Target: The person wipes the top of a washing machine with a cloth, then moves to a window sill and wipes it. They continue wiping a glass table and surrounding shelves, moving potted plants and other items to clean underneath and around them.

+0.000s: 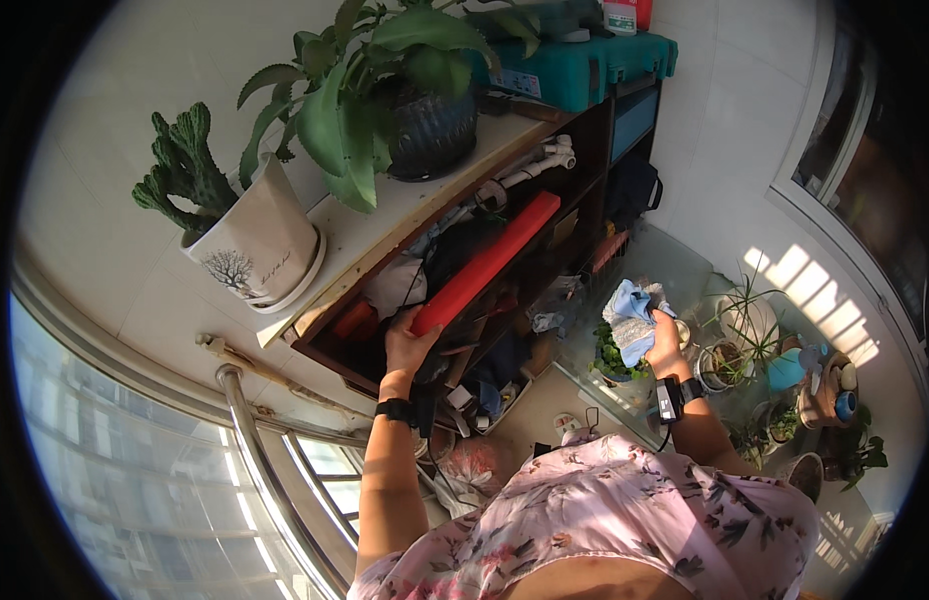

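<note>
My left hand grips the near end of a long, flat red bar or box, whose material I cannot tell. The red piece slants up and away to the right, in front of the open shelves of a dark wooden cabinet. Out to the right, my right hand is closed around a bunched blue and grey cloth. That cloth hangs above a small leafy potted plant on a glass tabletop.
A cactus in a white pot, a broad-leaved plant in a dark glazed pot and a teal tool case stand on the cabinet top. White plastic pipes lie inside. At left runs a metal railing; several potted plants crowd the right.
</note>
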Demonstrator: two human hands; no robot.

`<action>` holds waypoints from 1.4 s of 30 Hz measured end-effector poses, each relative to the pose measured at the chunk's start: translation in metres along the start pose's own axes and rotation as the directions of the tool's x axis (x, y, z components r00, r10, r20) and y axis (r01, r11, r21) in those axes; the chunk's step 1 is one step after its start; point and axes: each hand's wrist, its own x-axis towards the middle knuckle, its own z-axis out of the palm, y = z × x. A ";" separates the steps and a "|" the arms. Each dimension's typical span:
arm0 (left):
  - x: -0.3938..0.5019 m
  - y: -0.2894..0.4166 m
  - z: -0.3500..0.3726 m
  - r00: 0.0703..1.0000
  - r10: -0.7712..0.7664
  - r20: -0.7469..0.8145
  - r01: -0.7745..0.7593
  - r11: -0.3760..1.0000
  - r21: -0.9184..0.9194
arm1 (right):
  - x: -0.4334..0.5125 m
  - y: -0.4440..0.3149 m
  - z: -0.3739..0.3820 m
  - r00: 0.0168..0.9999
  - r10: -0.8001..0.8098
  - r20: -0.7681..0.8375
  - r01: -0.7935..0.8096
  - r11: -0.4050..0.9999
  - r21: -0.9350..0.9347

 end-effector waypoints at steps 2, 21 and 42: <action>0.006 -0.006 0.003 0.993 0.090 -0.075 -0.069 0.967 0.243 | 0.015 0.003 0.012 0.999 -0.039 0.033 0.040 0.999 -0.014; -0.061 0.071 0.020 0.955 0.145 -0.259 -0.017 0.898 0.440 | 0.007 -0.089 0.284 0.070 -0.721 0.689 0.942 -0.179 -0.283; -0.064 0.147 -0.099 0.624 0.333 -0.707 -0.056 0.921 0.384 | -0.081 0.014 0.354 0.177 -0.400 0.899 0.979 0.163 -0.121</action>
